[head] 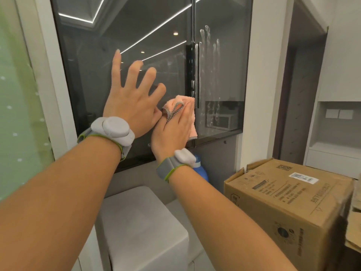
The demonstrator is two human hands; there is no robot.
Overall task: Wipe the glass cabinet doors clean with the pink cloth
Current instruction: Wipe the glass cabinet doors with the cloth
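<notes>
Two dark glass cabinet doors fill the upper view: the left door (109,36) and the right door (222,71), with dark vertical handles (197,75) at the seam. White streaks and smears mark the right door. My right hand (172,132) presses the pink cloth (192,116) flat against the glass near the bottom of the seam; a grey-patterned loop of the cloth lies over my fingers. My left hand (130,94) is spread open with fingers apart on the left door, just left of the cloth.
A cardboard box (289,204) stands at lower right on the counter. A white block-shaped object (140,223) sits below my arms. A blue bottle (202,171) shows behind my right wrist. White wall with switches (339,113) lies at right.
</notes>
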